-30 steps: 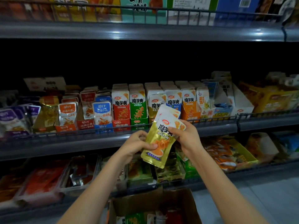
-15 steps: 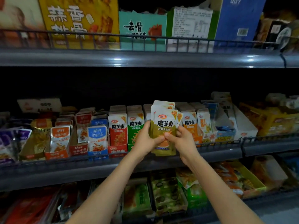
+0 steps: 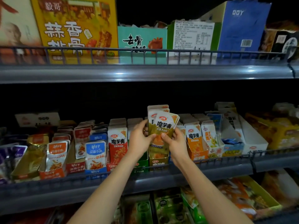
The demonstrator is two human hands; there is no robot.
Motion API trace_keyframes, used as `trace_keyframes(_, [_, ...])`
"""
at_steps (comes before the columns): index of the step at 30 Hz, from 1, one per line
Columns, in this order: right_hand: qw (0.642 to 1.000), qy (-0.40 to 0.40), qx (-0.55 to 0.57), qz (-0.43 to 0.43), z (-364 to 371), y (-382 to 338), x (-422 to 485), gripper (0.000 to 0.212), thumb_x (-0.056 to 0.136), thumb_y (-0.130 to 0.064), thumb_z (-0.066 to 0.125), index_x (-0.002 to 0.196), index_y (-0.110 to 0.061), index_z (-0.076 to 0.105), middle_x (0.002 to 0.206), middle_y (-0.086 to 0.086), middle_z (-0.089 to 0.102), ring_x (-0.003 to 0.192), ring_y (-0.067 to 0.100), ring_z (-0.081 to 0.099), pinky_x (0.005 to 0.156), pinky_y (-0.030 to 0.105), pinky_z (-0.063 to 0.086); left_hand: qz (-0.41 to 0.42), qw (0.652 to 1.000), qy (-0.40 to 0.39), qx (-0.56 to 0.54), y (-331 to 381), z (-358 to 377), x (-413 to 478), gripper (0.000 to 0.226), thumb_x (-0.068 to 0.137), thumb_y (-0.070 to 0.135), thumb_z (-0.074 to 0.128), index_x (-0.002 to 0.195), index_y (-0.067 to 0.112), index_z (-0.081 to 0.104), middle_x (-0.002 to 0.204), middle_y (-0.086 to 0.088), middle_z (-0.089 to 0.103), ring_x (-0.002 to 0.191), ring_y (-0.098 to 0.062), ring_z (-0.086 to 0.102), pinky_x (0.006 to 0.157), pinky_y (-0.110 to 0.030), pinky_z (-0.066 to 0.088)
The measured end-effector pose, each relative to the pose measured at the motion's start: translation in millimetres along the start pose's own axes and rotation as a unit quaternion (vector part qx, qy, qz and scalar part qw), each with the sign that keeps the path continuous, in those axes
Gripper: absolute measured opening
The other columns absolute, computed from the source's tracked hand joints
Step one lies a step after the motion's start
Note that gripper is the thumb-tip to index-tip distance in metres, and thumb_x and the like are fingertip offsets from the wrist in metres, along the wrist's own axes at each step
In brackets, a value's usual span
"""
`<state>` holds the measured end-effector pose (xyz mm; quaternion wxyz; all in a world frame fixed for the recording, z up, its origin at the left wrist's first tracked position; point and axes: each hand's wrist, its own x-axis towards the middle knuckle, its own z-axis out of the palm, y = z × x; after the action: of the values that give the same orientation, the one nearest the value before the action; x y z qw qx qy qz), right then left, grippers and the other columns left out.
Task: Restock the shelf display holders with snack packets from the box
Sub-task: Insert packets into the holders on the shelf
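Observation:
A small stack of olive-and-white snack packets (image 3: pixel 163 125) is held upright in front of the middle shelf. My left hand (image 3: pixel 140 137) grips its left edge and my right hand (image 3: pixel 175 143) pinches its lower right side. Right below the packets stands an olive display holder (image 3: pixel 158 161) with a few matching packets in it. Red (image 3: pixel 117 143), orange (image 3: pixel 195 141) and blue (image 3: pixel 96 152) holders of similar packets flank it along the shelf. The box is out of view.
A wire rail (image 3: pixel 210 160) runs along the middle shelf's front edge. The upper shelf (image 3: pixel 145 71) carries large cartons behind its own rail. Trays of packaged snacks (image 3: pixel 242 196) fill the lower shelf. A white empty-looking holder (image 3: pixel 252 139) stands to the right.
Both hands have lifted the packets from waist height up to the middle shelf, over the olive holder. The view has tilted up, and the cardboard box has dropped out of sight.

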<state>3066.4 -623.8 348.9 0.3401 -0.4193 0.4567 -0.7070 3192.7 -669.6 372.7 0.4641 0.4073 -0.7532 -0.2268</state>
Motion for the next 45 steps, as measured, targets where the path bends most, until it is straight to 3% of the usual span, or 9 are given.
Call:
trace_keyframes(4, [0.999,-0.002,0.031,0.016,-2,15,-7,0.043,0.085,0.003,0.061,0.12,-0.021,0.053,0.113,0.0,0.066,0.103,0.011,0.065,0.084,0.03,0.055,-0.014,0.999,-0.036,0.009,-11,2,-8,0.062,0.082,0.015,0.071,0.138,0.02,0.045,0.118,0.001,0.055,0.106,-0.011,0.053,0.088,-0.025,0.049])
trace_keyframes(11, [0.989,-0.038,-0.142,-0.01,-20,0,2,0.031,0.084,0.004,0.064,0.111,-0.01,0.057,0.1,-0.006,0.065,0.082,-0.008,0.064,0.064,0.011,0.051,-0.028,0.999,-0.026,-0.028,-21,13,-26,0.065,0.077,0.007,0.074,0.134,0.021,0.046,0.096,0.003,0.058,0.087,-0.007,0.057,0.071,-0.013,0.049])
trace_keyframes(16, [0.97,-0.047,-0.234,-0.047,-23,-2,12,0.032,0.084,-0.001,0.066,0.111,-0.016,0.058,0.104,-0.008,0.064,0.095,0.002,0.06,0.069,0.013,0.051,-0.004,1.0,-0.025,0.0,-16,18,-26,0.07,0.077,0.006,0.074,0.139,0.019,0.043,0.112,0.006,0.056,0.104,-0.016,0.06,0.087,-0.029,0.054])
trace_keyframes(20, [0.947,-0.055,-0.31,-0.072,-29,2,12,0.033,0.082,-0.007,0.07,0.109,-0.022,0.057,0.106,-0.004,0.064,0.094,0.008,0.061,0.078,0.023,0.053,0.005,0.992,-0.062,0.113,-19,18,-22,0.084,0.081,0.014,0.073,0.149,0.019,0.025,0.128,-0.005,0.051,0.119,-0.021,0.05,0.096,-0.027,0.043])
trace_keyframes(25, [0.929,-0.049,-0.359,-0.071,-31,0,13,0.035,0.081,-0.011,0.073,0.112,-0.016,0.058,0.101,-0.004,0.065,0.083,0.008,0.062,0.076,0.031,0.056,0.008,0.989,-0.092,0.115,-22,23,-22,0.087,0.08,0.013,0.073,0.15,0.021,0.021,0.131,-0.007,0.051,0.119,-0.021,0.051,0.096,-0.026,0.043])
trace_keyframes(29, [0.914,-0.052,-0.399,-0.061,-26,-3,14,0.042,0.079,-0.015,0.075,0.117,-0.016,0.057,0.107,-0.002,0.065,0.094,0.014,0.063,0.084,0.039,0.055,0.028,0.986,-0.089,0.138,-29,23,-23,0.09,0.079,0.013,0.074,0.15,0.019,0.019,0.131,-0.007,0.052,0.121,-0.021,0.05,0.099,-0.029,0.043])
trace_keyframes(33, [0.894,-0.053,-0.44,-0.068,-22,-7,13,0.046,0.08,-0.015,0.074,0.121,-0.015,0.053,0.114,-0.001,0.063,0.104,0.017,0.06,0.083,0.028,0.049,0.047,0.98,-0.079,0.177,-28,27,-24,0.094,0.075,0.013,0.078,0.149,0.013,0.021,0.126,-0.008,0.055,0.118,-0.021,0.053,0.096,-0.031,0.048])
trace_keyframes(40, [0.895,-0.068,-0.438,-0.049,-20,-4,4,0.047,0.082,-0.013,0.072,0.124,-0.013,0.052,0.12,0.002,0.062,0.112,0.018,0.058,0.088,0.028,0.048,-0.014,0.998,-0.057,0.027,-28,19,-27,0.079,0.079,0.007,0.072,0.142,0.031,0.03,0.092,0.003,0.056,0.076,-0.009,0.057,0.068,-0.023,0.053])
trace_keyframes(45, [0.897,-0.094,-0.432,-0.025,-24,-7,2,0.039,0.084,-0.014,0.069,0.12,-0.012,0.055,0.113,0.002,0.064,0.103,0.015,0.06,0.081,0.024,0.049,-0.014,0.999,-0.019,-0.034,-24,6,-19,0.079,0.08,0.017,0.073,0.146,0.03,0.03,0.11,0.006,0.052,0.088,-0.01,0.058,0.072,-0.017,0.048])
